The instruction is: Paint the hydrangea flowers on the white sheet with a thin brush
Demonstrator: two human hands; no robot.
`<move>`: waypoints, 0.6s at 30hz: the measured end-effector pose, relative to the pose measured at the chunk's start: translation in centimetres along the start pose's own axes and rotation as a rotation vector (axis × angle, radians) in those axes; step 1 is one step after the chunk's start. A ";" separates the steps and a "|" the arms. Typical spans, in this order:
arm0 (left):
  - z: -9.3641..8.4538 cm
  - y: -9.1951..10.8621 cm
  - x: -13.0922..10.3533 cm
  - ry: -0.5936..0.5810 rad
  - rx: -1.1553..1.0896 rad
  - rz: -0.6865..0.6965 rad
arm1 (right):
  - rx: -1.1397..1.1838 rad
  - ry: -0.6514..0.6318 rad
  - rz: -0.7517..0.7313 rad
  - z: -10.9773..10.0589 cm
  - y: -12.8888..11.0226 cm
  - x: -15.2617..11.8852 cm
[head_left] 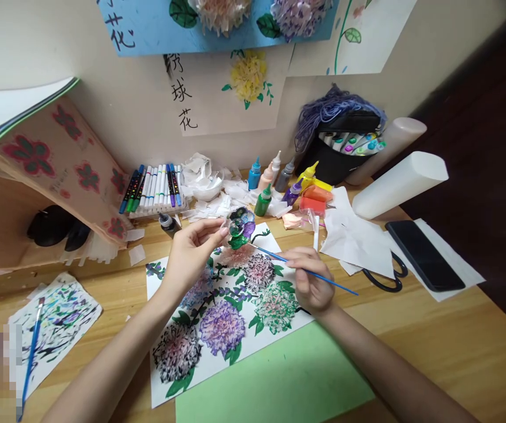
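My left hand (197, 249) pinches a small clear dish smeared with green, purple and black paint (240, 228), tilted up above the far part of the picture. In my right hand (312, 276) is a thin blue paintbrush (338, 286), its tip at the lower right edge of the dish; whether it touches the paint I cannot tell. Beneath both hands lies a white sheet (158, 390) bearing raised paper flowers, among them a purple flower (222, 328), a green-tipped flower (276, 307) and a black-tipped flower (177, 352), with painted green leaves between them.
Several paint bottles (262, 201) stand at the back beside torn white tissue (202, 176) and a box of markers (153, 188). At right are scissors (385, 281), a phone (424, 255) and a white roll (400, 185). A second brush (34, 346) rests on paint-stained tissue (74, 305) at left.
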State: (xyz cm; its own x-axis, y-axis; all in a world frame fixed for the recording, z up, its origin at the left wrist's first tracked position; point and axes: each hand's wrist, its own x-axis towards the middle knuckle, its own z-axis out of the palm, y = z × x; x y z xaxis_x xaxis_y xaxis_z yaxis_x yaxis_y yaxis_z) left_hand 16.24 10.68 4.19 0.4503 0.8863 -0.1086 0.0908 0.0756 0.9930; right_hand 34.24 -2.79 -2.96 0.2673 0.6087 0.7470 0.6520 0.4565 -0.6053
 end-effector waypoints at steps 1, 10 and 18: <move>0.0 0.1 0.0 0.006 0.005 0.001 | 0.006 0.065 0.011 -0.1 0.3 0.2; -0.5 1.3 0.1 0.095 0.064 0.010 | -0.080 0.187 0.280 -1.2 5.0 0.6; -0.6 1.5 0.0 0.118 0.067 0.028 | -0.050 0.081 0.313 -1.3 5.5 -0.1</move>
State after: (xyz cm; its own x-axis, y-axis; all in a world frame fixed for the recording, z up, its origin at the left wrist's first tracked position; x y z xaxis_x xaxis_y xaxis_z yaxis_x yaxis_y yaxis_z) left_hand 15.82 11.09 5.69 0.3460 0.9356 -0.0709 0.1404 0.0231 0.9898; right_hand 38.69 -1.19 -5.99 0.5142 0.6602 0.5475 0.5628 0.2220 -0.7962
